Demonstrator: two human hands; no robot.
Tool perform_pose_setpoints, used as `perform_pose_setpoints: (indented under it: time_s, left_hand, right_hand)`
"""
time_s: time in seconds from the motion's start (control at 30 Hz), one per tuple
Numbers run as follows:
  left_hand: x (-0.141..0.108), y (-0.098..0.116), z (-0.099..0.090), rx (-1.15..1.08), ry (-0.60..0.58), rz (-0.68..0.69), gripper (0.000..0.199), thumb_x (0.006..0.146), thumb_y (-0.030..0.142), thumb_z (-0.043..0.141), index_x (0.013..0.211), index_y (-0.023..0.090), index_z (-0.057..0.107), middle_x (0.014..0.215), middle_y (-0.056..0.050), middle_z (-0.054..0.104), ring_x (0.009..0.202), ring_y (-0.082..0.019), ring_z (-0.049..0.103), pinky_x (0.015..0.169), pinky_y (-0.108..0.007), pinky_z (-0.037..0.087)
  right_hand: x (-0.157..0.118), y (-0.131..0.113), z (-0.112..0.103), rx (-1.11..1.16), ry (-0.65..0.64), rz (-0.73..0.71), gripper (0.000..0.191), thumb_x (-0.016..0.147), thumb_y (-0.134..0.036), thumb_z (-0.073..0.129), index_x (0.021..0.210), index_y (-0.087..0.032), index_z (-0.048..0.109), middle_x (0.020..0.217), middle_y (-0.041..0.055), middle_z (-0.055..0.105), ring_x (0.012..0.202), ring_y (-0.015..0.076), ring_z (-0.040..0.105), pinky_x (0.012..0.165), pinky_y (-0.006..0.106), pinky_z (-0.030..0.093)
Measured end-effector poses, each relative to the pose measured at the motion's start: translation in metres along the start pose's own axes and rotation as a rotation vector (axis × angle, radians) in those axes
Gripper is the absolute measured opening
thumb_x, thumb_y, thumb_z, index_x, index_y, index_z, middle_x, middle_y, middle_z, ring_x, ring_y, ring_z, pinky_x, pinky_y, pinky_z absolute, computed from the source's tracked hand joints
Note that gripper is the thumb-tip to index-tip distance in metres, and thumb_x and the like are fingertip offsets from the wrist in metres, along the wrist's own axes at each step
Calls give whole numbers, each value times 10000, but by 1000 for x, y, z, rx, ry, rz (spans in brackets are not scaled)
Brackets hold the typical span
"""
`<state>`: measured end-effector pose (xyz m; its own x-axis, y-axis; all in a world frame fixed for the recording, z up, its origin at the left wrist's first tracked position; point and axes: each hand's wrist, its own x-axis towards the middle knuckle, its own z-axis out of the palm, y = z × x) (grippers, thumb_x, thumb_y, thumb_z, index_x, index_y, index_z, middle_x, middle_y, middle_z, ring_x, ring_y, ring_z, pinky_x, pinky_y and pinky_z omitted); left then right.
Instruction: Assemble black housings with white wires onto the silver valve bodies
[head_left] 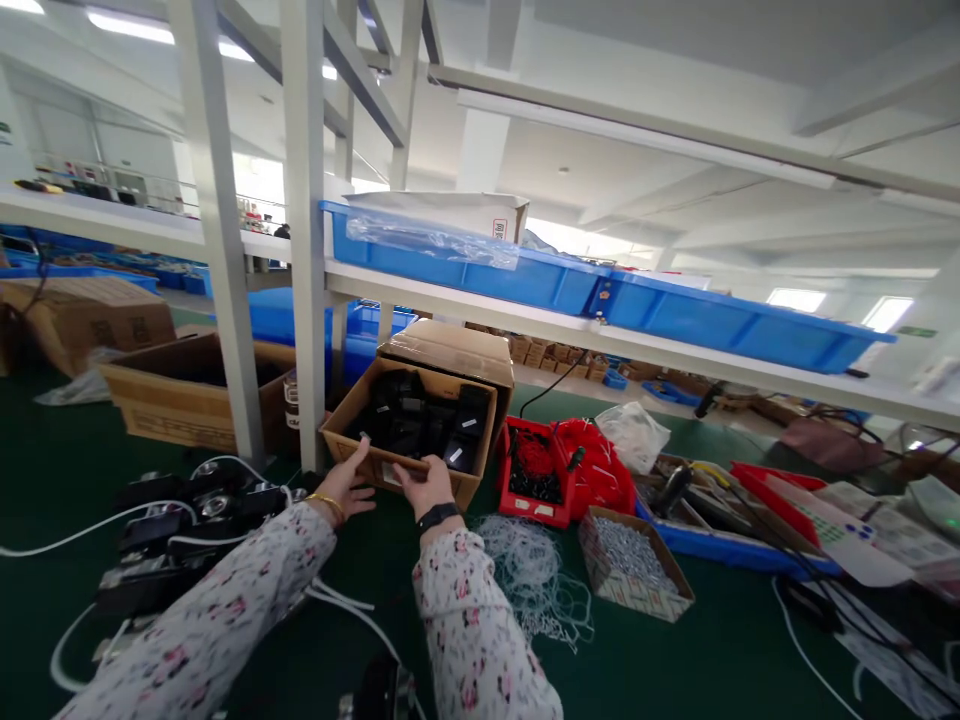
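Brown cardboard makes up the open box (383, 466) that both hands are at, standing on the green desk (360, 570) just beside a pale metal post (304, 250), with a red bin (534, 512) near its other side. Its load is a heap of black parts (409, 418), some bearing small white labels, lying at odd angles below the rim. The left grip (346, 487) is at the front wall, thumb raised by the rim and fingers spread loosely, not closed around anything. The right grip (429, 488) is bent at the front rim, touching it; I cannot tell whether the fingers truly pinch the wall, since the inner side is hidden.

I would judge the box moderately heavy when this full, with the weight loose and ready to shift if it tips. The walls look stiff enough to push or drag against, but a single rim could bow or tear if it took the whole load. Dry cardboard should offer fair friction, while the smooth black parts may slide over one another and their casings might scratch. For lifting, the soundest hold would be low on opposite sides, palms flat, fingers under the base
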<state>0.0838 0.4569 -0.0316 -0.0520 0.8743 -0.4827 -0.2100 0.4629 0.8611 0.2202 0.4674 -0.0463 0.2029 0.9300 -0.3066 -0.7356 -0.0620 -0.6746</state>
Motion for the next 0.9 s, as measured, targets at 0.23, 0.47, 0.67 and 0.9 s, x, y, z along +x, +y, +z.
perform_pose_setpoints:
  time_s: [0.23, 0.47, 0.67, 0.9]
  left_hand:
    - [9, -1, 15, -337, 81, -77, 299, 905, 336, 532, 1129, 139, 521, 1037, -70, 581, 832, -168, 601, 699, -335, 541]
    - [16, -25, 1, -488, 148, -61, 212, 899, 279, 552, 1044, 125, 553, 939, -41, 591, 733, -129, 593, 617, -272, 536]
    - [40, -22, 25, -593, 87, -31, 201, 901, 275, 549, 1031, 122, 558, 913, -34, 595, 708, -121, 591, 604, -262, 533]
    - [74, -26, 39, -682, 38, -18, 207, 900, 270, 550, 1048, 126, 554, 947, -42, 593, 738, -130, 594, 623, -272, 534]
  right_hand:
    - [-45, 25, -18, 224, 124, 117, 111, 899, -227, 539, 892, -118, 554, 820, 8, 577, 719, 123, 589, 666, 299, 540]
    - [-51, 35, -37, 288, 44, 131, 169, 725, -40, 511, 623, -171, 476, 625, -11, 589, 705, 162, 629, 764, 386, 563]
    - [-16, 18, -48, 264, -28, 119, 126, 704, -40, 544, 688, -160, 511, 661, -9, 622, 711, 159, 636, 765, 376, 560]
    - [27, 18, -60, 189, -49, 134, 66, 812, -72, 533, 777, -125, 549, 754, 23, 643, 769, 161, 643, 746, 362, 550]
